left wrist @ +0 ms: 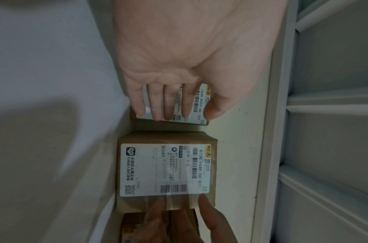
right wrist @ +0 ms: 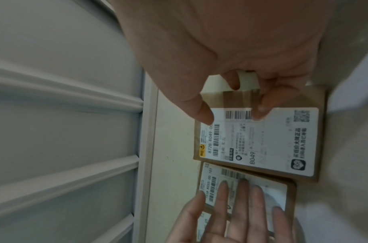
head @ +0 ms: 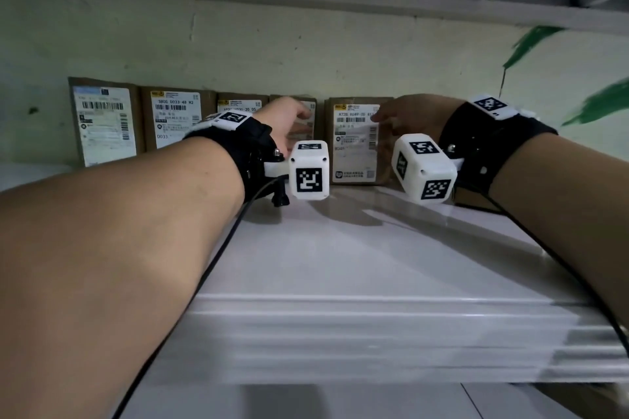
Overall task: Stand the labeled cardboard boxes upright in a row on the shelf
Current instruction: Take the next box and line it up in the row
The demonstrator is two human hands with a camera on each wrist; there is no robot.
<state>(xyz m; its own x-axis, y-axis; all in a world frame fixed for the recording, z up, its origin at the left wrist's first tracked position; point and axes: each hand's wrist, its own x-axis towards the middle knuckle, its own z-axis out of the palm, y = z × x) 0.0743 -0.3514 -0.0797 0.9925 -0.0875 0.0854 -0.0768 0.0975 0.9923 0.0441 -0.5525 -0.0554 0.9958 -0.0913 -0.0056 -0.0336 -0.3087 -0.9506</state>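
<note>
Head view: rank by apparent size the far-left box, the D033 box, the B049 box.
1. Far-left box, though it sits at the wide-angle edge.
2-3. B049 box and D033 box: both partly hidden, too close to rank.

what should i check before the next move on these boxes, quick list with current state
1. Left hand steadying the A055 box: ok, straight fingers lie flat on its label.
2. Right hand on the B049 box: ok, fingertips touch its right part.
3. B049 box upright on the shelf: ok, label faces out.
4. The two boxes closed up in the row: not ok, a gap shows in the head and left wrist views.
5. Three boxes further left upright: ok.
6. Boxes flush against the back wall: cannot tell.
</note>
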